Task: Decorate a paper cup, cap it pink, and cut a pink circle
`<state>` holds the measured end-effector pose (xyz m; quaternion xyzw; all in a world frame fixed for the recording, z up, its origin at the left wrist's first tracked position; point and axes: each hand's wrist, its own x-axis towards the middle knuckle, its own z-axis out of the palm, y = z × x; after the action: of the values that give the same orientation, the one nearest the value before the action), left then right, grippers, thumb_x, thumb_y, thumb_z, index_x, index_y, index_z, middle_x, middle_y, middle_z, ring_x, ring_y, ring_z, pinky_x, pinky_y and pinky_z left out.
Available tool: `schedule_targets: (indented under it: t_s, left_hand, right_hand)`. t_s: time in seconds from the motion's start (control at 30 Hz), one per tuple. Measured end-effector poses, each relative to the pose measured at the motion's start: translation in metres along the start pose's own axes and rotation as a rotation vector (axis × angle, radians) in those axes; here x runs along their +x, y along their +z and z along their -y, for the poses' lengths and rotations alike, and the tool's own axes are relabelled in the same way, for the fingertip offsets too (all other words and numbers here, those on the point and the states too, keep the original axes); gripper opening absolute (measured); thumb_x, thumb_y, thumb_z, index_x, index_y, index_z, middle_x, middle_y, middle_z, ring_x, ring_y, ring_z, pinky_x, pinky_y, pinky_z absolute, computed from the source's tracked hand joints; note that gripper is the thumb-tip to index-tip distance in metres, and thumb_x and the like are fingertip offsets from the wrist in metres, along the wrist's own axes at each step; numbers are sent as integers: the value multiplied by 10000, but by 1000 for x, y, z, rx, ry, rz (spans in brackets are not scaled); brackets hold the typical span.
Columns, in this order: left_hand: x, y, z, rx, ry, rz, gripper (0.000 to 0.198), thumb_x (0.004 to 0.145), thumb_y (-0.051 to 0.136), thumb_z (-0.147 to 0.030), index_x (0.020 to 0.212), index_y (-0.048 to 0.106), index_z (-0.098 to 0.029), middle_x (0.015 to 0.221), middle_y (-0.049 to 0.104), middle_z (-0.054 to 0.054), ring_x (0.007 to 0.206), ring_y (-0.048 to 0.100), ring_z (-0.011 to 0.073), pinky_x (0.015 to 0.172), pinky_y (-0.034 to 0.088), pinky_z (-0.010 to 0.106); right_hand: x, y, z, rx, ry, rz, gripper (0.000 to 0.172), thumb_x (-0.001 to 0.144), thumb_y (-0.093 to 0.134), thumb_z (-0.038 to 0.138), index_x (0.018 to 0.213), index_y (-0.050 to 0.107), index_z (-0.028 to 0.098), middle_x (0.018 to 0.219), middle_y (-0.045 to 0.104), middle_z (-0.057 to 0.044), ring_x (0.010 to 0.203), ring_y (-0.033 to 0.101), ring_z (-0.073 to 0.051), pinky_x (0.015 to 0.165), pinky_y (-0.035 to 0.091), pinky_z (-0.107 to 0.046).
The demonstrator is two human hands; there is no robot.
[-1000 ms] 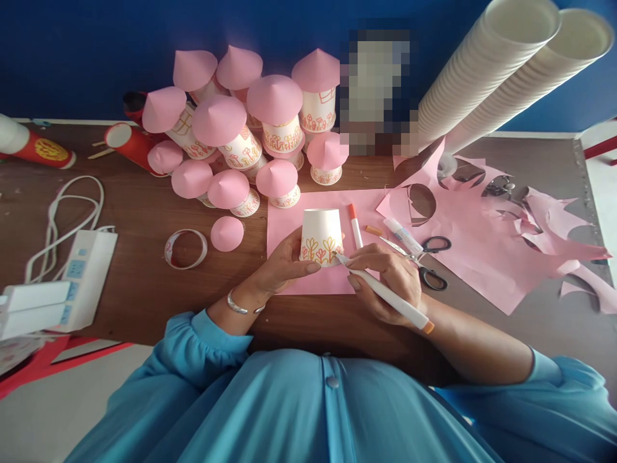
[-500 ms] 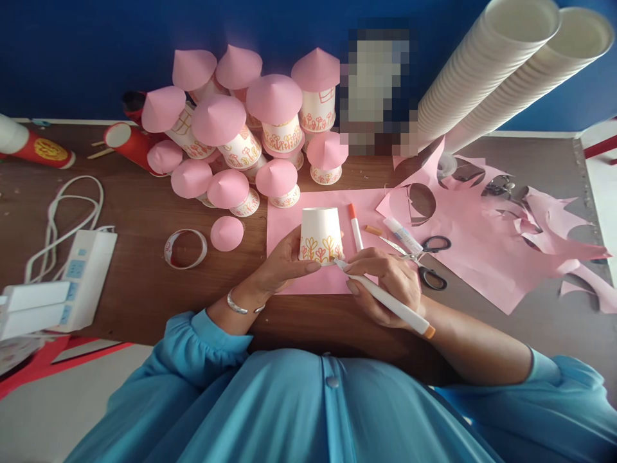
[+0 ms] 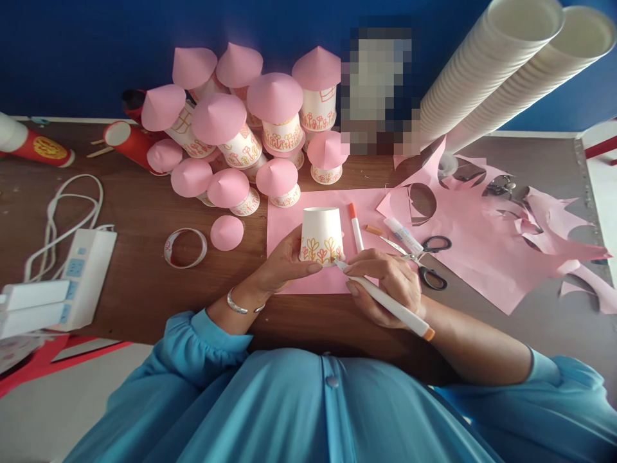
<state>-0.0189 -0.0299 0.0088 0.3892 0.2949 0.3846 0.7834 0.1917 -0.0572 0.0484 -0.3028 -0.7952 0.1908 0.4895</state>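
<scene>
My left hand (image 3: 285, 262) is closed around a white paper cup (image 3: 321, 225), which is upside down with its narrow end up. Red and yellow flower outlines run along the cup's lower edge. In my right hand (image 3: 385, 283) is a white marker (image 3: 398, 310) with an orange end, its tip at the cup's bottom right edge. Beneath the cup lies a pink paper sheet (image 3: 284, 222). A capped marker (image 3: 355, 226) with a red-orange cap and a loose orange-brown cap (image 3: 373, 229) rest on that sheet, just beyond my right hand.
Scissors (image 3: 434, 260) and a glue stick (image 3: 403, 235) lie right of my hands, near pink paper scraps (image 3: 486, 238). Cup towers with pink cones (image 3: 274, 96) stand behind. Stacked paper cups (image 3: 486, 77) lean at back right. Left are a tape roll (image 3: 186, 249) and power strip (image 3: 89, 280).
Almost nothing differs. The cup has shifted very slightly, and the marker tip remains at its lower right edge.
</scene>
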Motion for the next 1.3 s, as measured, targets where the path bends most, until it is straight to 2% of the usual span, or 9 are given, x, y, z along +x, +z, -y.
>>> schedule_targets:
  t_s: [0.27, 0.4, 0.6, 0.87, 1.03, 1.17, 1.3]
  left_hand:
    - [0, -1, 2, 13, -19, -16, 623, 694, 922, -311, 1249, 654, -226, 1237, 741, 112, 1109, 713, 307, 966, 546, 433]
    - [0, -1, 4, 31, -21, -40, 640, 674, 936, -312, 1243, 659, -222, 1156, 753, 93, 1045, 717, 285, 930, 549, 411]
    - [0, -1, 2, 43, -24, -41, 640, 681, 932, -312, 1248, 651, -217, 1153, 755, 93, 1048, 714, 280, 927, 540, 396]
    - [0, 0, 0, -4, -7, -3, 616, 715, 912, -302, 1267, 648, -231, 1279, 738, 115, 1134, 710, 306, 964, 545, 415]
    - [1, -1, 1, -16, -5, -7, 611, 719, 912, -311, 1270, 661, -231, 1288, 736, 115, 1159, 707, 317, 994, 546, 444]
    - [1, -1, 1, -68, 9, -1, 604, 740, 898, -311, 1291, 653, -267, 1318, 724, 94, 1219, 683, 323, 1025, 535, 459]
    - [1, 2, -2, -106, 8, 55, 551, 780, 860, -300, 1290, 653, -274, 1332, 720, 96, 1227, 682, 322, 1044, 525, 464]
  right_hand:
    - [-2, 0, 0, -30, 26, 7, 290, 867, 598, 84, 1128, 595, 212, 789, 693, -22, 643, 707, -176, 532, 565, -261]
    - [-2, 0, 0, -27, 26, 17, 257, 881, 604, 93, 1109, 592, 211, 783, 695, -28, 645, 707, -176, 553, 568, -266]
    - [0, -1, 1, -39, 4, 40, 190, 897, 599, 97, 1061, 576, 191, 760, 688, -36, 641, 712, -172, 552, 568, -262]
    - [0, -1, 1, -56, -2, 34, 199, 884, 597, 83, 1051, 574, 190, 750, 682, -25, 624, 705, -164, 537, 567, -254]
    - [0, -2, 0, -6, -12, 20, 197, 911, 580, 105, 1088, 578, 189, 768, 670, -25, 642, 698, -160, 531, 574, -252]
    - [-3, -2, -5, 41, -18, -30, 193, 945, 606, 163, 1135, 579, 183, 820, 664, -53, 734, 708, -192, 574, 603, -289]
    - [-9, 3, -8, 71, 58, -76, 217, 1012, 569, 267, 1220, 563, 206, 887, 650, -66, 806, 706, -224, 622, 624, -354]
